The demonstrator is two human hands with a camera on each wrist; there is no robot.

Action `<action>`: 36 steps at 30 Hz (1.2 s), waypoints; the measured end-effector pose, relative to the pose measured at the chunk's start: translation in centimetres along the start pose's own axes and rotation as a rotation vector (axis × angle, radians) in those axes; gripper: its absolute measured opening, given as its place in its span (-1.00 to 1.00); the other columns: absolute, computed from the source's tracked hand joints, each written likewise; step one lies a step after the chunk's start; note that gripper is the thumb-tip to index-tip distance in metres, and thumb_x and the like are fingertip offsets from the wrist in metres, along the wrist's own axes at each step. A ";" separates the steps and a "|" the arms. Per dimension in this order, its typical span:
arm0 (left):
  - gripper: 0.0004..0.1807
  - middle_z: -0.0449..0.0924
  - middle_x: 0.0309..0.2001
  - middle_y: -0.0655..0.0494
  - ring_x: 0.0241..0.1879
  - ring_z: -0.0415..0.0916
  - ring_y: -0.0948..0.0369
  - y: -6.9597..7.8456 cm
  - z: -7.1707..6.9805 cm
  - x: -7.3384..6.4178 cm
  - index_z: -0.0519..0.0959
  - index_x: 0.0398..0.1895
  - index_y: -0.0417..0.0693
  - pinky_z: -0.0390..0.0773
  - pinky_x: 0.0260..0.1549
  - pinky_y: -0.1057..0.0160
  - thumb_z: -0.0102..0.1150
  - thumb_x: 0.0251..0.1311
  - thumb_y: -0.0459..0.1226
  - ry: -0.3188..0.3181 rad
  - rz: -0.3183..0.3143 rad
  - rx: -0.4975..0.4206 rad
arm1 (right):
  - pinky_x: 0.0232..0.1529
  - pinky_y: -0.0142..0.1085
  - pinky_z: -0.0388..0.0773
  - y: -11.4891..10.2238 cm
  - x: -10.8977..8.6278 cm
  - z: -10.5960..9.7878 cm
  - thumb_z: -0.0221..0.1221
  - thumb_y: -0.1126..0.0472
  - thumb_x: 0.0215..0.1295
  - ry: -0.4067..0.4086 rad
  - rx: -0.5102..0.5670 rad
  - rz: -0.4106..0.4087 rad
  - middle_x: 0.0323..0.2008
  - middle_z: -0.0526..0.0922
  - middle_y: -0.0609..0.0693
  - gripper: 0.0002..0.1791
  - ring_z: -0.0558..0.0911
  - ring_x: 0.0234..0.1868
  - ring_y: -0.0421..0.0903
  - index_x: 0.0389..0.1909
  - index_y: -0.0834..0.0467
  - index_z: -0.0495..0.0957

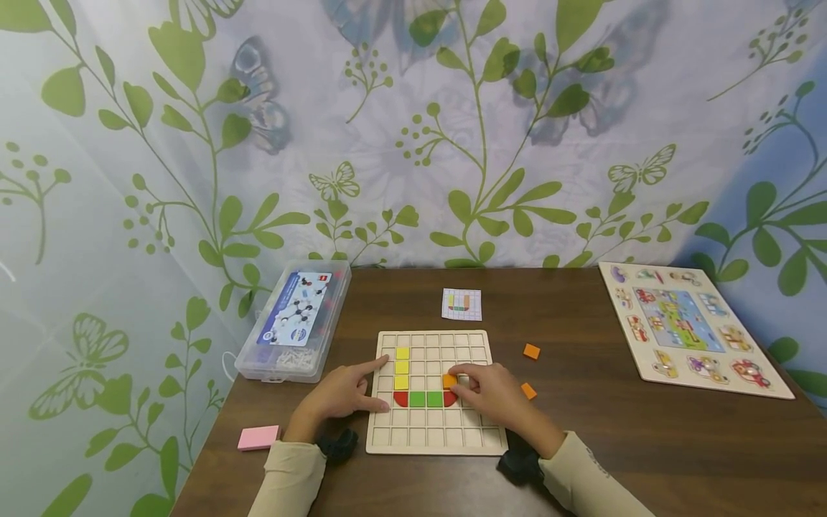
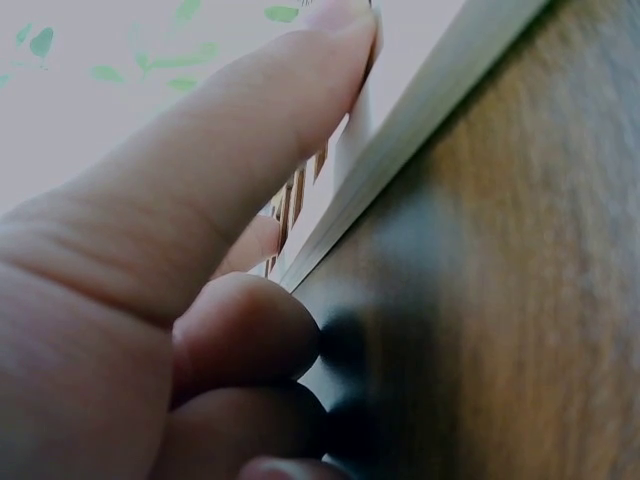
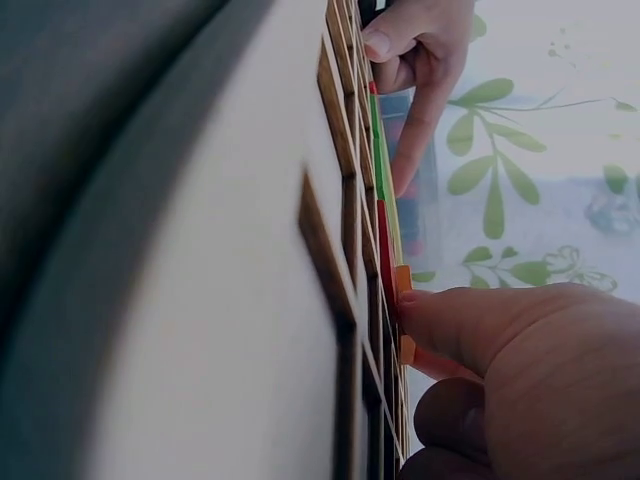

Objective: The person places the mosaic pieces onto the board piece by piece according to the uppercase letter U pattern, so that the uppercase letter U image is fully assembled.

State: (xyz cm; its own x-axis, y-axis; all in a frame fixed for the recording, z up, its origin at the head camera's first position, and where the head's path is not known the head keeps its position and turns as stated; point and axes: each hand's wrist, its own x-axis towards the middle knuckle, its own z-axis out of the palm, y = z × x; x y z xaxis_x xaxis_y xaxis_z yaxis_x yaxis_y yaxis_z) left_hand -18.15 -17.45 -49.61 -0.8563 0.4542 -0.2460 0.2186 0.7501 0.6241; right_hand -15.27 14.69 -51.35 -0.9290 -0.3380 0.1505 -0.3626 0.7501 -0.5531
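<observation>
On the table lies a wooden grid board (image 1: 429, 436). Its left column holds three yellow square tiles (image 1: 402, 367); beneath them a row runs from a rounded red tile (image 1: 401, 399) through two green tiles (image 1: 426, 399) to another rounded red tile (image 1: 451, 400). My right hand (image 1: 494, 393) pinches an orange square tile (image 1: 449, 381) between thumb and index finger, just above the right red tile. In the right wrist view the orange tile (image 3: 403, 278) looks slightly tilted at the grid. My left hand (image 1: 342, 391) rests its extended thumb and index finger on the board's left edge, other fingers curled under.
Two loose orange tiles (image 1: 531, 351) lie right of the board. A small pattern card (image 1: 461, 304) is behind it. At the left stand a clear plastic box (image 1: 296, 316) and a pink block (image 1: 259, 438). A picture puzzle board (image 1: 691, 323) lies far right, before a patterned curtain (image 1: 400, 143).
</observation>
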 end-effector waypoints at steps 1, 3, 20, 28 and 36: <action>0.00 0.25 -0.68 0.24 -0.67 0.13 0.27 0.0 0.0 0.0 0.29 0.57 0.28 0.16 -0.60 0.28 0.51 0.03 0.15 0.000 0.000 -0.003 | -0.59 -0.40 0.05 0.0 0.0 0.0 0.40 0.02 0.29 0.002 -0.002 0.004 -0.73 0.20 -0.30 -0.72 0.15 -0.70 -0.33 -0.01 -0.05 0.75; 0.00 0.25 -0.68 0.24 -0.67 0.13 0.27 -0.1 0.0 0.1 0.28 0.57 0.28 0.15 -0.60 0.28 0.51 0.03 0.15 -0.002 0.001 -0.005 | -0.59 -0.39 0.05 0.1 0.0 0.1 0.39 0.02 0.30 0.006 -0.007 0.008 -0.73 0.19 -0.30 -0.73 0.15 -0.70 -0.32 -0.01 -0.06 0.75; 0.00 0.25 -0.69 0.25 -0.68 0.12 0.28 -0.2 0.1 0.2 0.28 0.57 0.28 0.16 -0.61 0.28 0.51 0.03 0.16 -0.003 0.005 0.005 | -0.59 -0.41 0.05 0.6 -1.3 0.1 0.41 0.13 0.29 0.130 0.143 -0.003 -0.74 0.14 -0.33 -0.80 0.09 -0.68 -0.36 -0.08 -0.02 0.78; 0.00 0.24 -0.68 0.25 -0.67 0.11 0.28 0.0 0.0 0.1 0.28 0.57 0.26 0.14 -0.60 0.28 0.51 0.04 0.15 -0.005 -0.001 0.005 | -0.59 -0.45 0.07 1.5 -2.7 -0.5 0.45 0.20 0.24 0.242 0.159 -0.045 -0.70 0.14 -0.36 -0.81 0.12 -0.66 -0.39 -0.13 -0.01 0.79; -0.01 0.25 -0.67 0.24 -0.66 0.14 0.28 0.1 0.0 0.1 0.29 0.57 0.29 0.17 -0.58 0.28 0.51 0.04 0.14 -0.004 -0.012 0.007 | -0.59 -0.46 0.07 2.0 -3.8 -1.2 0.46 0.25 0.20 0.288 0.160 -0.081 -0.69 0.11 -0.36 -0.79 0.09 -0.66 -0.40 -0.13 0.07 0.78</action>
State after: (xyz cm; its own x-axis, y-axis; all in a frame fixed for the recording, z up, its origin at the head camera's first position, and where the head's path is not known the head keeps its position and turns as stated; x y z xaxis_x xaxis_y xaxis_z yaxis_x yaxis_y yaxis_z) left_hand -18.24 -17.38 -49.57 -0.8570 0.4473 -0.2559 0.2119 0.7585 0.6163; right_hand -12.58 18.15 -51.98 -0.8886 -0.2014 0.4120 -0.4412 0.6205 -0.6483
